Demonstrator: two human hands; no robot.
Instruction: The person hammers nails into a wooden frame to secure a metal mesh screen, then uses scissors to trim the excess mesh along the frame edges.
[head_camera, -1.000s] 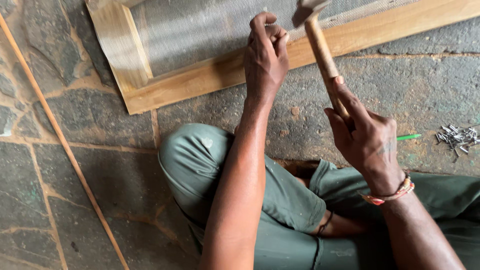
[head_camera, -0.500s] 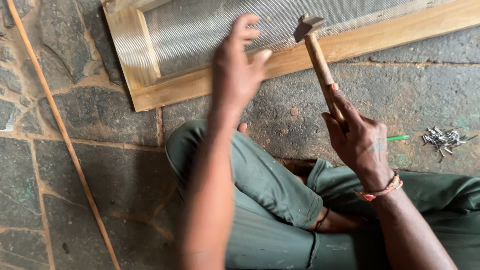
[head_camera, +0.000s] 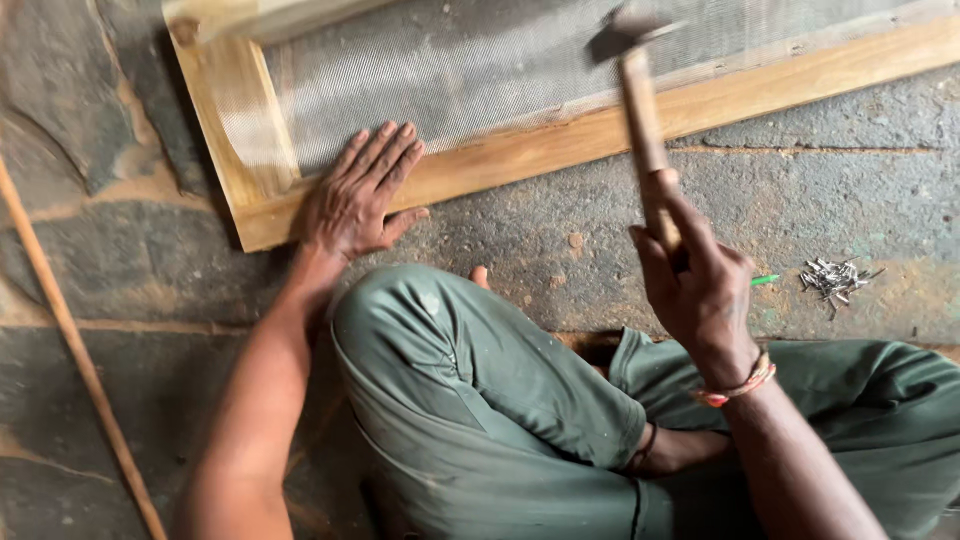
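Nearest to you are your crossed legs in soft, creased olive-green trousers (head_camera: 480, 400), folded on a floor of rough grey stone slabs (head_camera: 820, 200) with sandy, rust-toned joints; one toe shows just past the left knee. Your right hand (head_camera: 700, 285), a pink-and-orange braided band at its wrist, is clamped around the lower end of the hammer (head_camera: 640, 110): the fingers wrap the smooth, round, pale wooden handle, thumb lying up along it, and the handle rises almost straight away from you to a dark metal head that is blurred, hanging over the frame's near rail. To the right of that hand, well apart on the stone, lies a small loose heap of thin, shiny steel nails (head_camera: 835, 280), with a short green stick-like thing just beside it. Your left arm runs out long and straight on the other side of your knee, and your left hand (head_camera: 360, 195) lies flat and open, fingers spread and pointing away from you, the palm pressed on the near rail of the wooden frame (head_camera: 560, 145) close to its left corner, the fingertips reaching the mesh. The frame is planed, light yellow-brown timber with square edges, lying flat on the floor. Fine grey wire mesh (head_camera: 460, 70), closely woven and faintly glossy, is stretched inside it. At far left a thin reddish-brown stick (head_camera: 70, 340) slants across the slabs.
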